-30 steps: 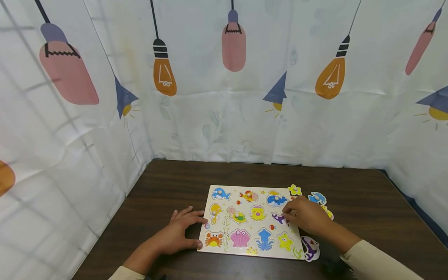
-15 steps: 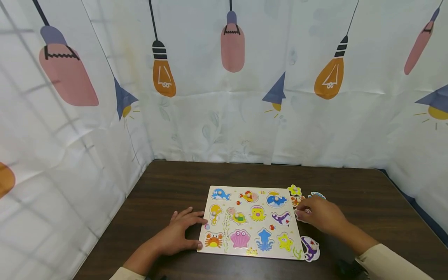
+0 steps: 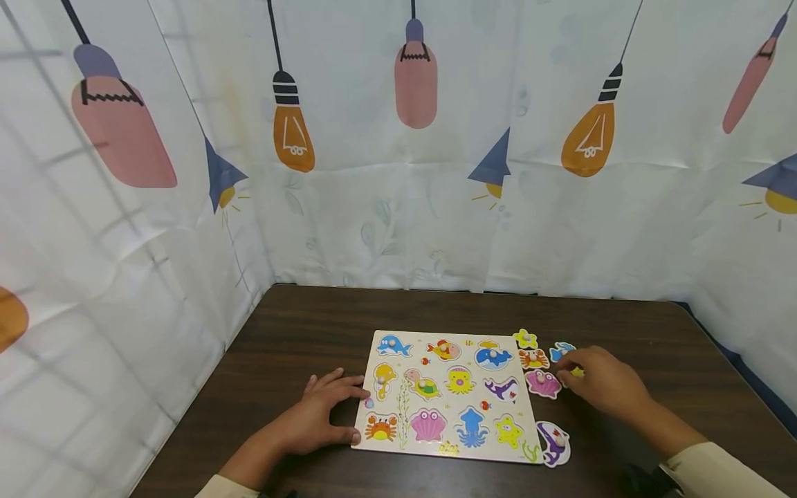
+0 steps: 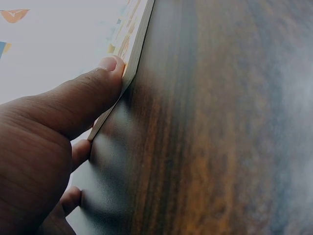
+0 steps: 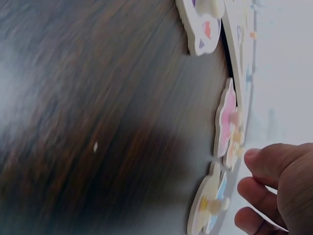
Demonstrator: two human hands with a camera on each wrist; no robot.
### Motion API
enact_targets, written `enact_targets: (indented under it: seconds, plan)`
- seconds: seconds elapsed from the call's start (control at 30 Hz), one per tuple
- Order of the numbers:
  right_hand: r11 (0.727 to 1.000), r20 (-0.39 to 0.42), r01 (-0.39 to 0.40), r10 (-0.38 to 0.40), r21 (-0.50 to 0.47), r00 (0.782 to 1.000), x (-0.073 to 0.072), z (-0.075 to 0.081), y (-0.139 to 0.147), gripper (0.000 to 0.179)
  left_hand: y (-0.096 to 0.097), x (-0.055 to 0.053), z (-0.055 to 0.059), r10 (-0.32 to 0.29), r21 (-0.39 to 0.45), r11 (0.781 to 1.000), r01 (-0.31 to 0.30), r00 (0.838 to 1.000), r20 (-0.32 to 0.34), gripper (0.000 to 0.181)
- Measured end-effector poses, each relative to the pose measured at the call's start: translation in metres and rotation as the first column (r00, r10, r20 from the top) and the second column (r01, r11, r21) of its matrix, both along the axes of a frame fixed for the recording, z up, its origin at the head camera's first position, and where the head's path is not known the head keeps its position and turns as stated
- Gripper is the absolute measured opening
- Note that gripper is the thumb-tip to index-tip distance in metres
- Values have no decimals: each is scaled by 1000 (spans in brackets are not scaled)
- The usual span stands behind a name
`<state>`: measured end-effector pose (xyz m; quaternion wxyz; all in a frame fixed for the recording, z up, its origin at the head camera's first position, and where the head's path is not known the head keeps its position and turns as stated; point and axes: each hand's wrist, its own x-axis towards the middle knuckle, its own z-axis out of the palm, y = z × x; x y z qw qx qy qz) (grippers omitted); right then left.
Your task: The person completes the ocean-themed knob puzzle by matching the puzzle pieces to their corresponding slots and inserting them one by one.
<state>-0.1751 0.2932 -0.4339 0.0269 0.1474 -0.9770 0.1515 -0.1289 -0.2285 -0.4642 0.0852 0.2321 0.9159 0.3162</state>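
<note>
My left hand (image 3: 317, 408) rests at the left edge of a wooden sea-animal puzzle board (image 3: 488, 445), fingers spread; the left wrist view has its thumb (image 4: 100, 90) against the board's edge. My right hand (image 3: 600, 380) hovers over a yellow knobbed puzzle piece (image 5: 199, 211), mostly covering it in the head view. Its thumb (image 5: 266, 159) and fingers are loosely bent and apart from the piece, holding nothing. Beside the board's right edge lie a pink shell piece (image 3: 543, 384), an orange crab piece (image 3: 533, 358), a yellow star piece (image 3: 526, 338) and a blue piece (image 3: 562, 351).
A purple whale-like piece (image 3: 553, 443) lies at the board's lower right corner, partly over its edge. The dark wooden table (image 3: 324, 315) carries everything. Behind and to the left hangs a white curtain (image 3: 373, 228) printed with lamps.
My right hand has moved right, from the board's right edge, past the pink shell piece, to the yellow piece. The shell and crab pieces are now uncovered. My left hand has stayed put.
</note>
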Motion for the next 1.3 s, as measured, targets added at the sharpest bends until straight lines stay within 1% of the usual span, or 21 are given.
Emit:
enact_targets:
  seconds: [0.2, 0.37, 0.5, 0.6, 0.73, 0.87, 1.07, 1.3]
  plan:
    - [1000, 2, 11, -11, -9, 1000, 1, -1, 11, 14, 0, 1, 0, -1, 0, 1000, 1, 1000, -1, 59]
    - [999, 3, 42, -42, 26, 999, 1, -1, 18, 19, 0, 1, -1, -5, 2, 1000, 5, 1000, -4, 59]
    - [996, 28, 70, -71, 53, 997, 1, 0, 22, 25, 0, 0, -2, -3, -1, 1000, 3, 1000, -4, 59]
    - [994, 58, 82, -86, 66, 995, 1, 0, 24, 26, 0, 0, -2, -1, -2, 1000, 1, 1000, -1, 59]
    - [993, 91, 87, -94, 80, 991, 1, 0, 25, 24, 0, 1, -2, -2, -1, 1000, 2, 1000, 0, 59]
    - [993, 104, 80, -88, 82, 991, 1, -1, 26, 22, 0, 1, -2, -6, 6, 1000, 6, 1000, -5, 59]
    - [994, 108, 78, -87, 82, 990, 0, -4, 27, 18, 0, 0, -2, -5, 5, 1000, 5, 1000, -17, 59]
    - [993, 101, 74, -83, 91, 991, 1, -2, 26, 14, 0, -1, -1, -4, -3, 1000, 4, 1000, -6, 59]
